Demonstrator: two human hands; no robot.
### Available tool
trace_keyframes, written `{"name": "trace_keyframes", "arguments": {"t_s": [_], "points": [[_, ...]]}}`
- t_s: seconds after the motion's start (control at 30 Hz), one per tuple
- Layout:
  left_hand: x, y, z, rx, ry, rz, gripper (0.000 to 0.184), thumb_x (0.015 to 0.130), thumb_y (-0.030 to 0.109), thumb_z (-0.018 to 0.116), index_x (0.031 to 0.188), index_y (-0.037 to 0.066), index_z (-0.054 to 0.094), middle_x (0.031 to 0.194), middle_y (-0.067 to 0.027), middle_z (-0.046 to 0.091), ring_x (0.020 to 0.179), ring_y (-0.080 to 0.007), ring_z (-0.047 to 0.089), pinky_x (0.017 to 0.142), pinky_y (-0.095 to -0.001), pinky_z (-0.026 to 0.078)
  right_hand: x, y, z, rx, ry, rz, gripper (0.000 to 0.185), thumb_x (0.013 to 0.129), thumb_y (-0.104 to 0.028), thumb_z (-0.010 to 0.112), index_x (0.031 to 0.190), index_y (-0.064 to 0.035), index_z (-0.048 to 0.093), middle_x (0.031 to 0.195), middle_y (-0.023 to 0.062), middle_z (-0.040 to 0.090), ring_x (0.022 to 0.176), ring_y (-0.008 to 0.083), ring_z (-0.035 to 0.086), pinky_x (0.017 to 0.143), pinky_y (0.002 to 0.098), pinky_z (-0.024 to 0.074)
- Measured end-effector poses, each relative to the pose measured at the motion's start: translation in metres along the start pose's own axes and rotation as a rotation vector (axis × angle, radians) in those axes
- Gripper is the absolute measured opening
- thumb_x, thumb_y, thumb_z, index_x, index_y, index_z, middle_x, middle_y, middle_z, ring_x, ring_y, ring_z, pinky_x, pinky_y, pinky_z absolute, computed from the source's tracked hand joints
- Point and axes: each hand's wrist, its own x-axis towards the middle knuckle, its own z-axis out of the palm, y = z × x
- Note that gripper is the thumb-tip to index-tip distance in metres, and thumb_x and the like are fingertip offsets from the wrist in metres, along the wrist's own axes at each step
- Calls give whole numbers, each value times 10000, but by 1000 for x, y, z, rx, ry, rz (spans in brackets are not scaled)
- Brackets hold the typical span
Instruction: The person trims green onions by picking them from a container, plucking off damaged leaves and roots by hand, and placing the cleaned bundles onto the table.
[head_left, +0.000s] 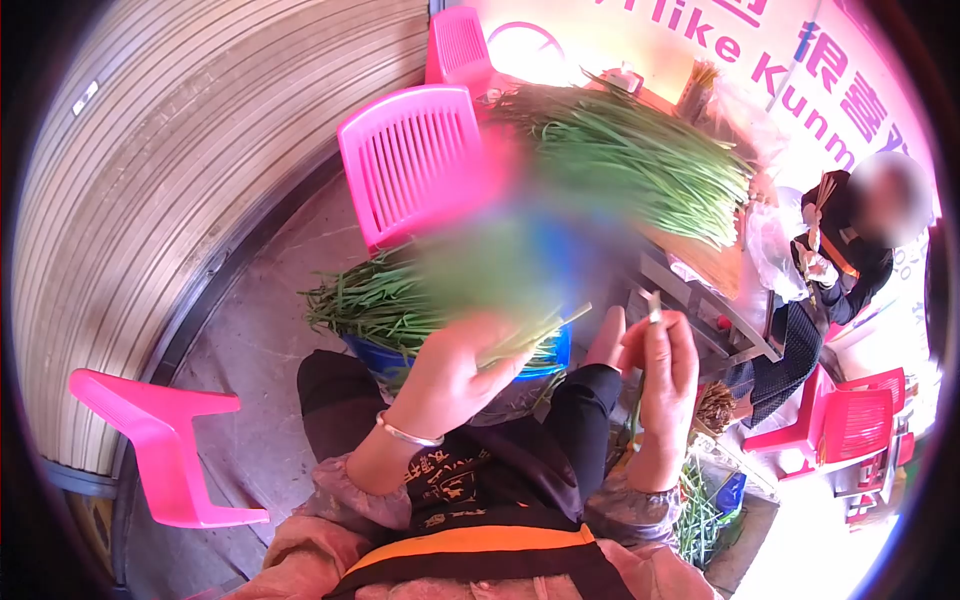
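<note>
My left hand [460, 360], with a bracelet at the wrist, is closed round several green stalks [545, 328] in front of a blue container [385, 357] heaped with long green leaves [365, 303]. To the right, my right hand [660, 365] is raised with its fingers pinched on a thin stalk [654, 305], whose pale end sticks up above the fingertips. A green length hangs below that palm. The leaves' upper part is blurred.
A large pile of green stalks [650, 160] lies on a wooden table [705, 262]. Pink chairs stand ahead [410, 160] and at left [165, 440]. Another person [850, 240] sits at right holding thin stalks. Cut green pieces [697, 515] fill a box at lower right.
</note>
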Motion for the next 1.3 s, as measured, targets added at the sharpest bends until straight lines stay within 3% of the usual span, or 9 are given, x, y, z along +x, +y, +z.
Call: {"name": "trace_keyframes", "arguments": {"t_s": [0.2, 0.57, 0.67, 0.87, 1.0, 1.03, 1.1, 1.2, 1.3], "points": [[-1, -2, 4, -230, -206, -166, 117, 876, 82, 602, 966, 8, 604, 785, 30, 569, 667, -21, 497, 573, -190, 408, -1, 5, 22, 26, -157, -20, 191, 834, -154, 680, 936, -22, 585, 760, -45, 575, 633, 21, 482, 676, 170, 386], [3, -2, -5, -632, -471, -256, 203, 900, 145, 575, 1017, -20, 589, 909, -68, 641, 793, -121, 617, 679, -227, 463, 3, -3, 15, -315, -151, -274, 109, 795, -72, 682, 843, -37, 591, 691, 12, 591, 580, 62, 505, 631, 223, 423], [0, 4, -13, -713, -439, -335, 218, 920, 164, 532, 1017, -25, 582, 916, -95, 645, 783, -136, 618, 689, -253, 470, 5, -18, 2, -731, 31, -359, 89, 787, -48, 667, 839, -37, 596, 706, 56, 595, 587, 119, 541, 614, 262, 448], [-24, -39, -51, -758, 91, -218, 281, 961, 250, 419, 920, 6, 553, 690, -54, 536, 653, -167, 535, 654, -318, 460, -43, 9, -179, -1258, 343, 61, 109, 817, -97, 616, 896, -25, 599, 776, 145, 620, 692, 245, 628, 582, 343, 469], [-27, -56, -66, -814, 218, -248, 307, 967, 319, 409, 987, 35, 524, 621, 4, 425, 543, -101, 412, 527, -270, 387, -121, 37, -283, -1802, 75, 837, 527, 750, -276, 675, 1184, -15, 529, 1100, 183, 593, 1055, 332, 547, 919, 474, 384], [-24, -53, -62, -799, 234, -249, 343, 953, 355, 439, 1000, 25, 522, 617, 18, 400, 523, -76, 370, 493, -249, 348, -132, 56, -295, -1732, 104, 827, 694, 710, -342, 700, 1273, -16, 459, 1200, 191, 540, 1140, 357, 479, 994, 505, 310], [-21, -53, -56, -778, 231, -307, 314, 902, 239, 556, 1097, -4, 512, 653, 40, 407, 527, -50, 368, 482, -220, 319, -122, 87, -272, -1595, 59, 609, 655, 734, -300, 685, 1281, -21, 456, 1223, 207, 525, 1151, 356, 479, 970, 448, 362], [-17, -45, -46, -680, 244, -406, 373, 829, 103, 655, 1154, -7, 509, 687, 64, 419, 521, -23, 353, 457, -192, 274, -61, 147, -171, -991, 73, 367, 358, 791, -115, 631, 1123, 11, 584, 1040, 155, 636, 937, 213, 626, 805, 306, 489], [-20, -41, -41, -603, 275, -476, 272, 861, 113, 614, 1097, -13, 564, 657, 70, 408, 504, -19, 338, 455, -187, 267, -14, 186, -70, -870, -127, 179, 177, 802, -151, 634, 955, -66, 658, 941, 102, 647, 896, 243, 632, 760, 318, 503]]}}
